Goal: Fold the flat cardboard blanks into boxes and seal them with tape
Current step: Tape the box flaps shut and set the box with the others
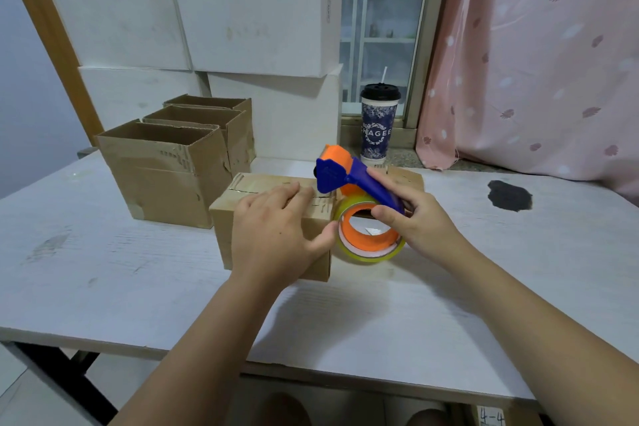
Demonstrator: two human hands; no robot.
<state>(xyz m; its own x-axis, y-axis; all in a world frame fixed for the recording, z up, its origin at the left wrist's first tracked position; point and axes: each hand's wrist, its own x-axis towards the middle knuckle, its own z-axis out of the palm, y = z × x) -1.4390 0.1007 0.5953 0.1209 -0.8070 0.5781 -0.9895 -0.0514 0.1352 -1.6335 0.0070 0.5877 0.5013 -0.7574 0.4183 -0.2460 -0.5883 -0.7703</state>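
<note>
At mid-bench (138,270), pinned a closed cardboard box (224,239) under the left grip (276,228), released and flat, fingers straight across the top flaps, thumb down the right end. Clasped the blue-and-orange tape dispenser (332,176) in the right grip (411,214), clenched round the handle, with the cutter end raised just over the box's top right edge and the clear tape roll (366,254) beside the left thumb. Could not make out any tape on the top seam. Risked, by this reading, a crooked strip if lowered off the seam line; lifted flaps if eased off too soon; a nick, with the cutter end so near the left fingertips; a skid of the light box across the smooth bench under a hard pull. Shared the bench with three open-topped boxes (166,169) behind at left and a lidded paper cup (378,124) beyond the dispenser.
</note>
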